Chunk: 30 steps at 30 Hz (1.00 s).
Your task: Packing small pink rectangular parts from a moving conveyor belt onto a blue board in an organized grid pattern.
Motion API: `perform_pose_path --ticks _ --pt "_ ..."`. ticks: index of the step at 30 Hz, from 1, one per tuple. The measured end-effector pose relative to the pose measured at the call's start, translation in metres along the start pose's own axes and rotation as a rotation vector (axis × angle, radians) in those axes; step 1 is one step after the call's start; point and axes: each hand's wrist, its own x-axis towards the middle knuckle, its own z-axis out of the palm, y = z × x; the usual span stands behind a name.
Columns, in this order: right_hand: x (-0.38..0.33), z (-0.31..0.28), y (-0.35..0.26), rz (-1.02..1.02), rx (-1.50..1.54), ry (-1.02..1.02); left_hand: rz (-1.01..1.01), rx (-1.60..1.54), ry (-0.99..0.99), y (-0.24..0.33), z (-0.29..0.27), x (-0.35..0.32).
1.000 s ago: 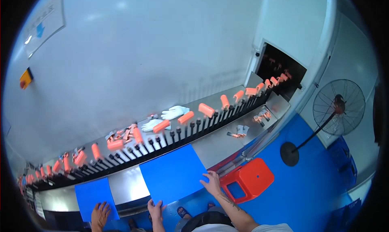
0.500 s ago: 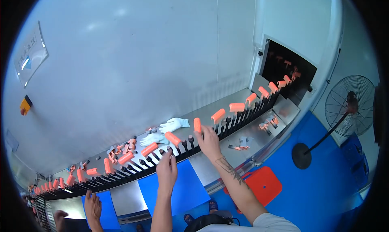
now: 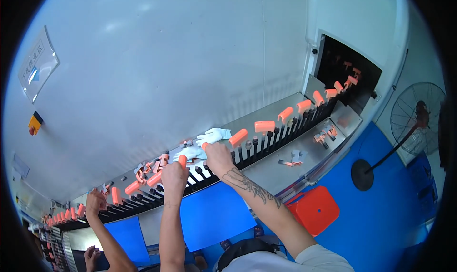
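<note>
A slanting row of curved orange plastic parts [image 3: 238, 138] rides on black posts [image 3: 255, 143] along a metal bench. My left hand [image 3: 174, 178] is closed around one orange part [image 3: 183, 161], whose top sticks out above the fingers. To its right, my right hand [image 3: 219, 159] is also closed on an orange part [image 3: 205, 146], mostly hidden by the fingers. Whether either part is still seated on its post cannot be seen. Two pale gloves [image 3: 213, 135] lie just behind my hands. Bare black posts stand between and beside the hands.
A co-worker's hand [image 3: 96, 202] touches the row at the left; another hand [image 3: 92, 257] is lower down. Small orange-and-grey pieces [image 3: 143, 172] lie behind the row, others [image 3: 326, 135] at right. A red stool [image 3: 315, 210] and a standing fan [image 3: 415, 122] are on the right.
My left hand has closed on an orange part after being at bare posts. My right hand has moved left with its part. The row has shifted left; the co-worker's hand has risen to it.
</note>
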Motion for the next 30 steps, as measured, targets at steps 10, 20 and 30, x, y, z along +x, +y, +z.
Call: perform_pose_path --ticks 10,20,30 --pt "-0.055 0.013 -0.025 0.227 0.821 0.064 -0.352 -1.167 0.181 -0.179 -0.001 -0.083" --pt "-0.19 0.141 0.011 0.287 0.296 0.234 0.447 -0.537 -0.36 -0.08 0.151 -0.137" --pt "-0.207 0.137 0.079 0.174 0.31 0.104 0.019 -0.748 -0.029 0.007 0.217 -0.148"
